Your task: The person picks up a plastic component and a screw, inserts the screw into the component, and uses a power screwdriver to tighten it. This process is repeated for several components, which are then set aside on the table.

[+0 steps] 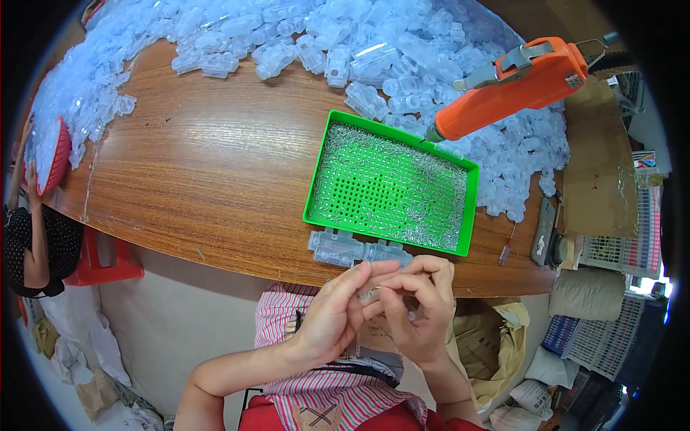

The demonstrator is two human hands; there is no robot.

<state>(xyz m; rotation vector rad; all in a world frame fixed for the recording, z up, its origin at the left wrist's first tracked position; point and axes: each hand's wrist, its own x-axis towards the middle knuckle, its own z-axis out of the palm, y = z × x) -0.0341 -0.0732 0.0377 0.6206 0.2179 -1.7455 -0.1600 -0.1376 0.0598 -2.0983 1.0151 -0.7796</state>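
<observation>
My left hand (pixel 334 312) is cupped palm-up above the table's near edge. Several small shiny pieces (pixel 369 294), seemingly screws, lie in its palm. Beside it, my right hand (pixel 420 305) bends over the left fingers, thumb and forefinger brought together at the palm. Whatever that pinch may hold is too small to make out. Just beyond the hands, two clear plastic housings (pixel 335 248) lie side by side on the table. Past them sits a green perforated tray (pixel 316 188) with many small silver screws (pixel 438 215) spread over it.
An orange electric screwdriver (pixel 514 90) hangs above the tray's far right corner. Heaps of clear plastic housings (pixel 388 50) cover the back of the wooden table (pixel 215 144). A small screwdriver (pixel 507 248) and a phone (pixel 543 230) lie at right. Another person handles a red basket (pixel 57 158) at left.
</observation>
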